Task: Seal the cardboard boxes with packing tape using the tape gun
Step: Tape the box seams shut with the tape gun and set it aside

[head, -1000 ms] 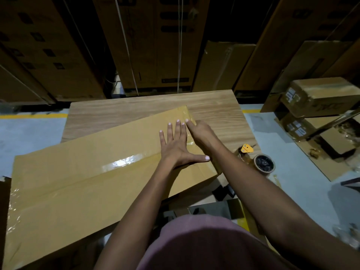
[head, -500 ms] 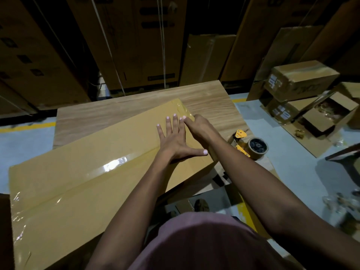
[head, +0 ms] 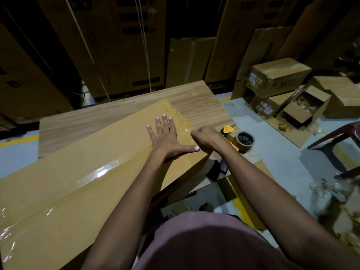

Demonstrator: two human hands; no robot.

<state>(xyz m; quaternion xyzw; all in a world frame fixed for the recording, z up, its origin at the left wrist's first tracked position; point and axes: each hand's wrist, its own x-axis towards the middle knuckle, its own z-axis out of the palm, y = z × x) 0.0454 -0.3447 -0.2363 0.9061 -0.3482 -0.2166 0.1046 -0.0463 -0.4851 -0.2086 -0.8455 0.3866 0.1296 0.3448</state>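
Cardboard box (head: 78, 191), glossy-taped: left hand (head: 167, 137) flat, right hand (head: 206, 138) curled at edge.

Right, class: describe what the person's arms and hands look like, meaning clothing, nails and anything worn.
Both forearms are bare, with no sleeves, gloves, watch or rings visible. The left hand has pale, light-polished fingernails; the right hand's nails are hidden. A mauve-pink garment covers the torso below.

long flat taped cardboard box (head: 81, 184) on table, tape gun (head: 236, 138) beside it.
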